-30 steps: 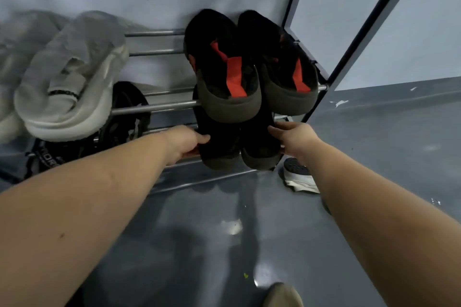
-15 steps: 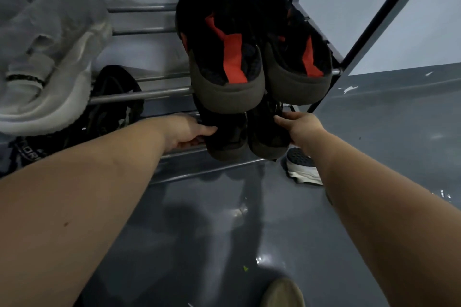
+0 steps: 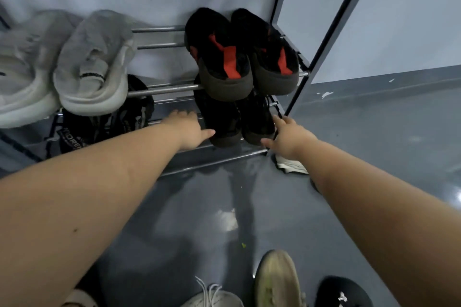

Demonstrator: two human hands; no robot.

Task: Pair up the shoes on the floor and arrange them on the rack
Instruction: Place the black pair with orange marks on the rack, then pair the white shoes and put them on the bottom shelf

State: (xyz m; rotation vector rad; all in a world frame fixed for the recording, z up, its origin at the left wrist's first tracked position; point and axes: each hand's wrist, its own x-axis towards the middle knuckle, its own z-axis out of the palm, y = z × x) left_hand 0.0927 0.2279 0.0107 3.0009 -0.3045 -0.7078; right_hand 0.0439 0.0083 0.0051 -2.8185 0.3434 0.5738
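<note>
Dark shoe pair (image 3: 234, 122) sitting on the rack's (image 3: 324, 40) lowest tier, between both hands.
Left hand (image 3: 185, 129) and right hand (image 3: 287, 138) are flanking the pair, fingers spread, gripping nothing; looks like final squaring. Rack post is standing just beyond the right hand, so little side room. Next: loose shoes (image 3: 275, 281) lying on the floor (image 3: 374, 157) behind the wrists need matching; rails left of the left hand are showing free space.

Head-worn, wide-angle, tilted forward and down. Close to the rack (image 3: 321, 55) filling upper frame; floor (image 3: 374, 147) below.
</note>
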